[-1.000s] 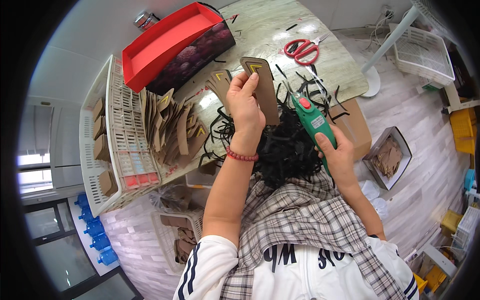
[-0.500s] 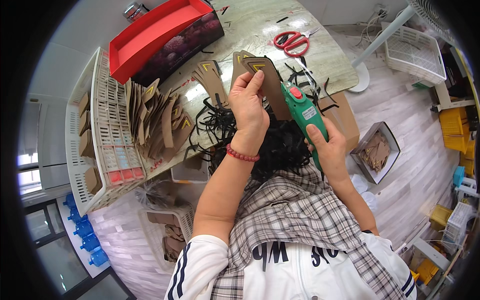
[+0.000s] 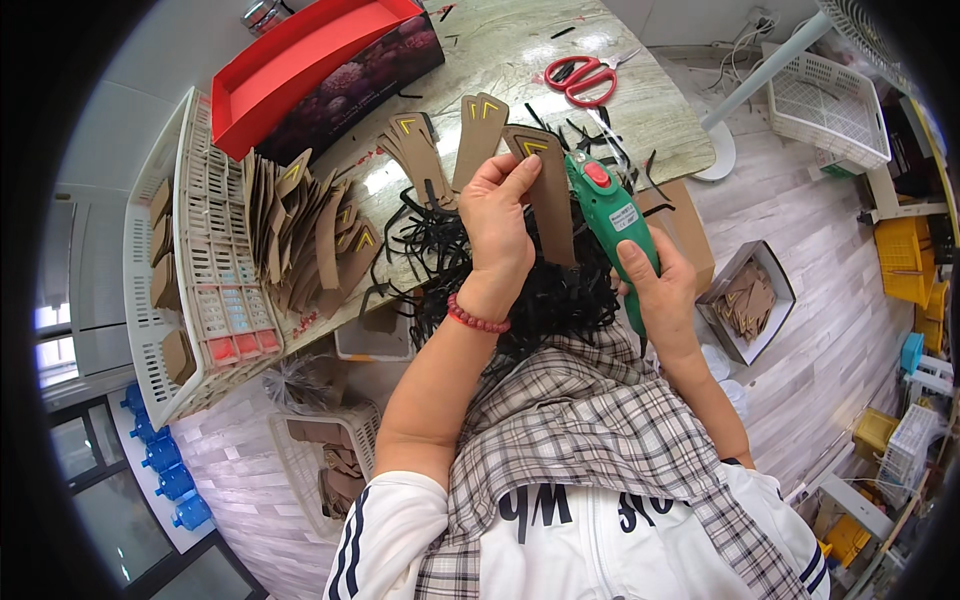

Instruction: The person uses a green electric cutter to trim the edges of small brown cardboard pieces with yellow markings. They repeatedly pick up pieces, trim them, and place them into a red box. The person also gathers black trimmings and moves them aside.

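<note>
My left hand (image 3: 499, 222), with a red bead bracelet at the wrist, pinches the upper end of a flat brown strap-shaped piece (image 3: 552, 205) with a yellow chevron. The piece hangs over a heap of black strips (image 3: 560, 305) at the table edge. My right hand (image 3: 660, 292) is wrapped round a green handheld electric cutter (image 3: 612, 215) with a red button. The cutter's head points away from me, close to the right edge of the piece; whether they touch I cannot tell. Behind my left hand lie more brown pieces (image 3: 480, 135) and a fanned stack (image 3: 412, 150).
Red-handled scissors (image 3: 582, 80) lie on the far table. At left are a red box (image 3: 310, 65), a white crate (image 3: 225, 250) and a pile of brown pieces (image 3: 300, 220). A cardboard box (image 3: 690, 235), a box of pieces (image 3: 795, 300) and a fan pole (image 3: 765, 75) are at right.
The brown piece in my left hand has moved slightly right and nearer to me, uncovering the pieces lying behind it. My right hand still holds the cutter, nearly in place.
</note>
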The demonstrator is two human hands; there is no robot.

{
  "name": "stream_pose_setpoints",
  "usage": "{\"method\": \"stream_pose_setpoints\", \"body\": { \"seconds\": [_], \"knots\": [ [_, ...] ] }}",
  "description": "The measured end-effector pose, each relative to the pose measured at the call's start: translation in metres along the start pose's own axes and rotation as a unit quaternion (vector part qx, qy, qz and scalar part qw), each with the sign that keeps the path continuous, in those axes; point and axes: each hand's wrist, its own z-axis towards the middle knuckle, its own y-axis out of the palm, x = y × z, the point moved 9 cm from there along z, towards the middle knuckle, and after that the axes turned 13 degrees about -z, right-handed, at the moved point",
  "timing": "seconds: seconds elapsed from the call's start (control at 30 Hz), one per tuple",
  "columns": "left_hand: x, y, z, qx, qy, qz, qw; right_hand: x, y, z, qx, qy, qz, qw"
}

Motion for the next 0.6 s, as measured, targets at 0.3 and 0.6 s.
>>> {"method": "stream_pose_setpoints", "body": {
  "seconds": [0.3,0.6],
  "knots": [
    [0.025,0.002,0.008,-0.04,0.071,0.105,0.991,-0.002,-0.001,-0.003,-0.014,0.001,-0.008,1.0],
    [0.037,0.007,0.009,-0.068,0.099,0.218,0.968,-0.001,-0.001,-0.003,-0.023,0.001,-0.004,1.0]
  ]
}}
